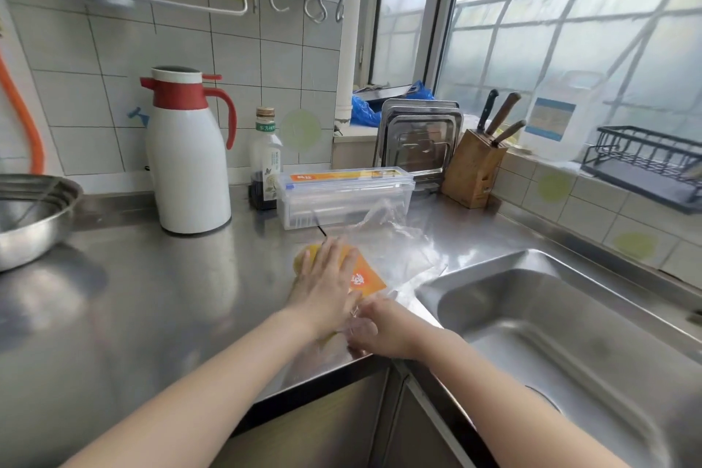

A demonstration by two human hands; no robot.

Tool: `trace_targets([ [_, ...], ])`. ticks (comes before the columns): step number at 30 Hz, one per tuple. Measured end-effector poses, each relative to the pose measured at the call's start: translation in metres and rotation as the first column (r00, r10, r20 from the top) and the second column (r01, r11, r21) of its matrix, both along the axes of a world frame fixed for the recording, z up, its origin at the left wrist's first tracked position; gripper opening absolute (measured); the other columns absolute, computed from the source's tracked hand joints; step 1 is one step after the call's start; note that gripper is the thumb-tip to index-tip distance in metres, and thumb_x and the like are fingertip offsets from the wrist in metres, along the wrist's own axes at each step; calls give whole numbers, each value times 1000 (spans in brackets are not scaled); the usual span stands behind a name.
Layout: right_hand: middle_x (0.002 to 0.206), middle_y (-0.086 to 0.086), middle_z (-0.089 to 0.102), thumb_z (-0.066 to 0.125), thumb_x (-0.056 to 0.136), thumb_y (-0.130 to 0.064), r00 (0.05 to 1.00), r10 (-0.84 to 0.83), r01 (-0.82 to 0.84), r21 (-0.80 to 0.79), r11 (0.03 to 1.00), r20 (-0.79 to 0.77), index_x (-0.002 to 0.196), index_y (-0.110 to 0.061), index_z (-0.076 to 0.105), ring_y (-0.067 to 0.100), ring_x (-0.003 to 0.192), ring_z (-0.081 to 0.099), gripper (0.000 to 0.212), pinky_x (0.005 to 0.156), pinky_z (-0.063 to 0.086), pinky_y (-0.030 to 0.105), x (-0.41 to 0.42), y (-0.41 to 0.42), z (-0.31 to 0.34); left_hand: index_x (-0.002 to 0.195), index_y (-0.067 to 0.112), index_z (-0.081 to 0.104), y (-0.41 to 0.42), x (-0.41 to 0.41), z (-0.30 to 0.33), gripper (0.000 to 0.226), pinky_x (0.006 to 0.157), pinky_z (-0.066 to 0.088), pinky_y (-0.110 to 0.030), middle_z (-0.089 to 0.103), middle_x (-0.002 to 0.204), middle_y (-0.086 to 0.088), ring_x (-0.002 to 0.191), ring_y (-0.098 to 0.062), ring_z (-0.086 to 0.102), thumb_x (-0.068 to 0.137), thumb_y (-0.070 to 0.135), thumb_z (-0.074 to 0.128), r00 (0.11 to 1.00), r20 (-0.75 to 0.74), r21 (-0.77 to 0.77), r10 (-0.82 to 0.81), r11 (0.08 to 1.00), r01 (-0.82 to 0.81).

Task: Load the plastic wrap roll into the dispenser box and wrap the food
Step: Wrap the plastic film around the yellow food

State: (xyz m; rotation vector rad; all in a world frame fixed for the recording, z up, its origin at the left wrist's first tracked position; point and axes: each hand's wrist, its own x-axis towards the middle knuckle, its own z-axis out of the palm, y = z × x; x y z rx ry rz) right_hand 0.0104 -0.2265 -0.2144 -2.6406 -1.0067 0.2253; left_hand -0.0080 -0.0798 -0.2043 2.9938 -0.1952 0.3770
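An orange-yellow food packet (pixel 364 283) lies on the steel counter near the sink's left rim. My left hand (pixel 326 281) presses flat on it with fingers straight. A sheet of clear plastic wrap (pixel 399 251) runs from the packet back toward the clear dispenser box (pixel 343 196), which stands behind with a roll and an orange label inside. My right hand (pixel 380 327) sits at the packet's near end, fingers curled on the edge of the wrap.
A white and red thermos (pixel 188 160) and a sauce bottle (pixel 266 160) stand left of the box. A steel bowl (pixel 30 217) is far left. The sink (pixel 551 315) opens right. A knife block (pixel 475 171) and steel trays (pixel 418 141) stand behind.
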Motion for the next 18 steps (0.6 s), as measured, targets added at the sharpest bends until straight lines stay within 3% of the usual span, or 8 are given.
trace_targets([
  [2,117,5,66,64,85,-27,1000,-28,29,107,994,-8,110,-8,67,13,107,55,31,88,41,18,1,-7,3,148,21,26,-1,2,-5,56,120,9,-48,11,160,-5,148,-24,6,98,44,37,990,-138,-189,38,980,-65],
  [5,107,-5,72,70,80,-26,992,-128,128,227,965,-14,102,-14,74,3,94,61,25,76,38,3,4,-19,13,150,27,24,0,1,-10,54,121,5,-47,10,161,-3,149,-21,3,100,47,25,964,-263,-232,43,967,-107],
  [8,83,2,74,70,82,-32,924,-382,362,369,856,-19,83,-8,77,9,75,62,25,67,42,17,12,-34,19,152,28,17,1,0,-11,55,119,-1,-49,1,162,-4,149,-23,-5,100,48,19,950,-312,-203,28,975,-96],
  [10,70,5,65,68,81,-42,810,-565,561,486,670,-157,75,-5,70,15,68,57,38,60,40,24,18,-44,20,152,29,14,1,0,-10,55,119,-2,-49,-2,162,-6,149,-24,-8,100,49,18,945,-325,-212,27,972,-101],
  [12,76,13,55,68,77,-54,679,-555,733,495,467,-481,85,-6,62,20,74,57,50,64,45,29,21,-50,20,152,29,13,0,0,-9,56,119,-4,-50,-5,162,-7,149,-25,-11,100,49,18,940,-340,-215,30,970,-109],
  [14,96,19,52,75,67,-59,501,-401,860,391,327,-767,113,-3,51,28,93,57,76,68,47,35,20,-51,19,152,31,13,-1,0,-11,57,118,-7,-50,-9,161,-8,148,-26,-15,100,51,20,931,-363,-197,31,974,-109],
  [16,114,15,51,82,56,-58,428,-337,895,342,287,-839,125,-6,42,30,103,54,95,65,46,34,19,-48,19,152,33,13,-1,0,-13,57,116,-10,-51,-13,161,-9,147,-26,-19,99,52,22,921,-389,-170,19,981,-92],
  [18,124,17,50,86,53,-54,415,-337,905,346,247,-845,133,-8,38,31,106,54,104,74,52,38,21,-44,18,151,35,14,-1,-1,-15,54,116,-12,-51,-17,160,-9,146,-26,-22,100,51,21,912,-410,-164,-7,984,-66],
])
